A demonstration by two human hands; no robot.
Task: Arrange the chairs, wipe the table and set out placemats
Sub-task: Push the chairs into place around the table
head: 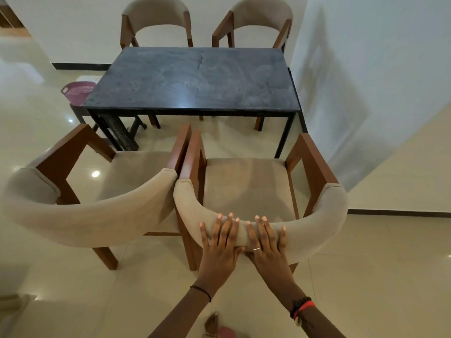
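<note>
while left hand (220, 251), right hand (268, 251) lie flat on chair (246, 186), grip unclosed, dark table (195, 79) maybe smeared, floor (371, 276) glossy

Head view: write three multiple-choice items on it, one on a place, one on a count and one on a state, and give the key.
1. The left hand and right hand rest on: A a seat cushion; B the near right chair's backrest; C the floor.
2. Chairs in view: A two; B four; C six.
3. The fingers of both hands are: A straight; B curled into fists; C pinching a cloth.
Key: 1 B, both palms lie flat on its padded curve. 2 B, two stand on the near side of the table and two beyond it. 3 A, all the fingers lie stretched out along the padding.
</note>
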